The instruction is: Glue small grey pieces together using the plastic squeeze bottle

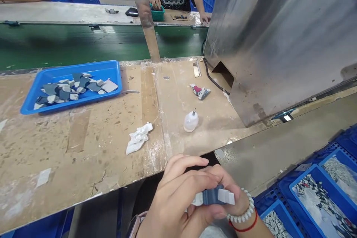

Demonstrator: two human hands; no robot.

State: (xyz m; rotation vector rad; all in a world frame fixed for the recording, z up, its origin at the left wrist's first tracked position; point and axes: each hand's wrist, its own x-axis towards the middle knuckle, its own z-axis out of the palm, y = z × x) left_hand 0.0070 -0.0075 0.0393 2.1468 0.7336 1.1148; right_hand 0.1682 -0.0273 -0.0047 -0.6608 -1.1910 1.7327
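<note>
My left hand (181, 189) is closed around a small dark blue-grey and light grey plastic part (213, 196), low in the view in front of the table's near edge. From the right, my right hand (227, 182) grips the same part, its fingers partly hidden behind the left hand. A beaded bracelet and a red string circle the right wrist. On the table beyond the hands are a small white bottle (191, 121) with a thin metal tip, a crumpled white glove-like piece (138, 138) and a part in red, grey and white (200, 92).
A blue tray (71, 104) of grey parts sits at the left. A large metal housing (279, 44) rises at the right, with blue bins (315, 197) of small parts below. Beyond the green conveyor (83, 44), a person works over a green basket (158, 15).
</note>
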